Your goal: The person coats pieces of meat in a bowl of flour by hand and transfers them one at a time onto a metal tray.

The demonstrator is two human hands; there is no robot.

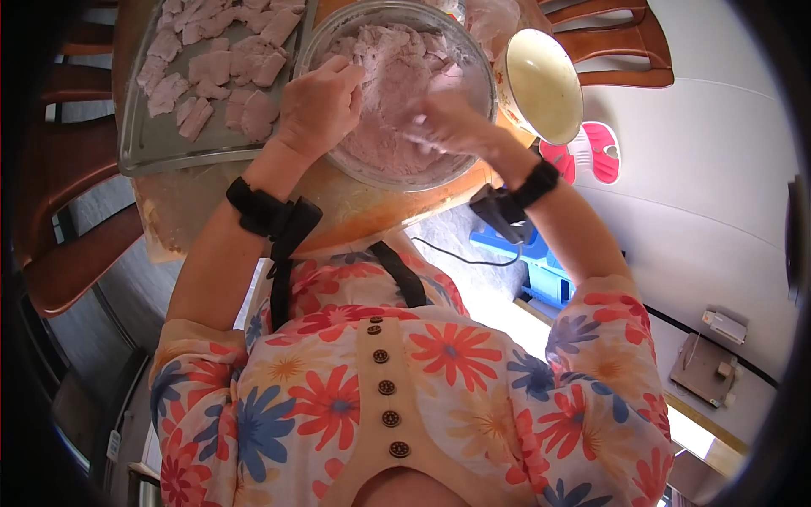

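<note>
A round metal basin (397,181) holds pinkish, flour-dusted pieces and loose powder (393,84). My left hand (321,103) is over the basin's left side, its fingers curled closed; whatever they hold, if anything, is hidden. Over the right side of the basin is my right hand (452,121), blurred by motion, so its fingers and anything in them cannot be made out. Left of the basin, a metal tray (144,135) bears several flat pink pieces (253,63).
A cream enamel bowl (545,84) stands tilted at the basin's right. Wooden chairs (76,169) flank the table (338,207) on both sides. A red and white object (583,152) and a blue one (545,275) lie lower down at the right.
</note>
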